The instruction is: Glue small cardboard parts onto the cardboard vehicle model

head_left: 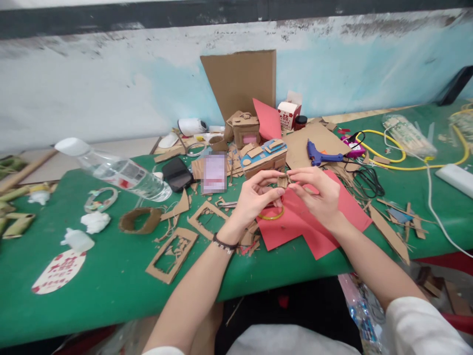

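Between my two hands, above the red paper point(279, 231), is a small brown cardboard piece point(283, 181). My left hand point(258, 192) pinches it from the left, with thumb and fingers closed around it. From the other side my right hand point(314, 192) touches its edge with closed fingertips. Just below my left hand lies a yellow ring point(272, 215), perhaps a tape roll or scissor handle; I cannot tell which. Metal scissor-like blades point(228, 204) show beside my left wrist. Behind my hands stands a small cardboard model point(264, 158) with a blue top and cardboard strips.
A blue glue gun point(323, 155) rests on a cardboard sheet at the back right, near a yellow cable point(402, 162). A tilted water bottle point(121, 172), a black device point(177, 174) and cardboard frames point(173, 254) are on the left. Scraps litter the green table point(121, 305).
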`<state>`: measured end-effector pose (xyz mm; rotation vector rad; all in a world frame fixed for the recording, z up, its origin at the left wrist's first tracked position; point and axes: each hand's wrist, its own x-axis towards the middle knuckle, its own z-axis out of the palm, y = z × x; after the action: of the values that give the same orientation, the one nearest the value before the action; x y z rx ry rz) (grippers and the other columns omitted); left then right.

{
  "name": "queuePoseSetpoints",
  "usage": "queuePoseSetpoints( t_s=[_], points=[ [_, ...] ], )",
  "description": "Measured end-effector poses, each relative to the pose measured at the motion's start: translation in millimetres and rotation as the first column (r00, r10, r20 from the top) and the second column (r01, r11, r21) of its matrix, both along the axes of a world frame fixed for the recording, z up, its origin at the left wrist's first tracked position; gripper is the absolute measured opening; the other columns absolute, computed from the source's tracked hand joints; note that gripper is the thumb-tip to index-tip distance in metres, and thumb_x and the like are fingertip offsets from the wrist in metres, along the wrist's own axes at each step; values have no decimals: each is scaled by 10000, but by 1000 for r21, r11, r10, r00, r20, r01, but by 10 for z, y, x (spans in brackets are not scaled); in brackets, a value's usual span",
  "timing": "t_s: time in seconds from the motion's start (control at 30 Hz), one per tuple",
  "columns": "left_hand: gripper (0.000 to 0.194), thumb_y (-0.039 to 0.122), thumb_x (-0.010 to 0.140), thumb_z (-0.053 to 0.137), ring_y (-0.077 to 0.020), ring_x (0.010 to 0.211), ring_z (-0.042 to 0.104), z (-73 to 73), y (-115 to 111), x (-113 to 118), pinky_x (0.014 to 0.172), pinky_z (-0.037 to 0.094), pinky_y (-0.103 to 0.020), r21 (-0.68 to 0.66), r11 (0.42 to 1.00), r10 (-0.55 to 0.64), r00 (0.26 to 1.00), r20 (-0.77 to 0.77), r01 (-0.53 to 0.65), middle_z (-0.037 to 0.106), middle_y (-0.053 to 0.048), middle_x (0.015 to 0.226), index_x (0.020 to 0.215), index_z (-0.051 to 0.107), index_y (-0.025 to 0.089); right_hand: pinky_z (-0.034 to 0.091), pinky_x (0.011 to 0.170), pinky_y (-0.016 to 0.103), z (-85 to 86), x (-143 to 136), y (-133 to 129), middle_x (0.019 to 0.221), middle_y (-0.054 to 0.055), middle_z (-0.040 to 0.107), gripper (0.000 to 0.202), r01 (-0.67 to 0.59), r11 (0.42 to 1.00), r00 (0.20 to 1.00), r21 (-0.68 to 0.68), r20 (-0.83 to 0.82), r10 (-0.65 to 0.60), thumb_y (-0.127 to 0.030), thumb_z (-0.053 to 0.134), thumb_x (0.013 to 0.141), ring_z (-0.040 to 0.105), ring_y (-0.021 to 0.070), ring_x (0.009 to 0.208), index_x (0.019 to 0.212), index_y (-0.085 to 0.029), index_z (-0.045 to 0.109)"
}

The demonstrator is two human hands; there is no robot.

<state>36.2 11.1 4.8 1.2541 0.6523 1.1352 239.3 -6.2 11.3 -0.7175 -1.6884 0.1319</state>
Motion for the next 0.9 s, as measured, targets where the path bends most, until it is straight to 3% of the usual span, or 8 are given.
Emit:
queuePoseSetpoints(
  t_s=[0.13, 0.37, 0.63, 0.9],
  points=[
    [523, 387, 789, 1004, -105, 517, 721, 1, 1, 1, 550, 630, -231, -6, 1000, -8, 1000, 17, 8, 834, -58, 1081, 1197, 744, 187, 707, 880, 428, 15, -10, 2, 1131, 77, 853, 116, 28, 998, 999, 53, 32, -30, -295, 801, 1032, 810, 244, 1037, 1148, -282, 807],
    [506, 378, 809, 996, -102, 525, 727, 15, -5, -8, 566, 638, -226, -7, 1000, -14, 1000, 26, 14, 833, -53, 1052, 1202, 745, 181, 696, 773, 367, -23, -13, -6, 1117, 79, 812, 192, 25, 998, 999, 62, 46, -28, -260, 819, 1013, 785, 227, 991, 1203, -276, 799],
    [531, 402, 794, 1006, -97, 519, 716, 16, -3, -6, 561, 633, -227, -11, 1000, -4, 1000, 18, 4, 841, -69, 1077, 1205, 755, 177, 692, 886, 426, -6, -7, -12, 1128, 75, 821, 178, 37, 996, 996, 81, 74, -43, -273, 790, 1036, 797, 239, 1025, 1214, -284, 797],
    [509, 386, 788, 1014, -109, 525, 715, 31, 2, -14, 578, 645, -237, -14, 1000, 4, 999, 48, -3, 838, -33, 914, 1190, 784, 175, 653, 823, 408, 8, 39, 18, 1166, 71, 791, 412, 27, 991, 984, 134, 170, -50, -255, 795, 1028, 764, 242, 1027, 1423, -368, 760]
  ],
)
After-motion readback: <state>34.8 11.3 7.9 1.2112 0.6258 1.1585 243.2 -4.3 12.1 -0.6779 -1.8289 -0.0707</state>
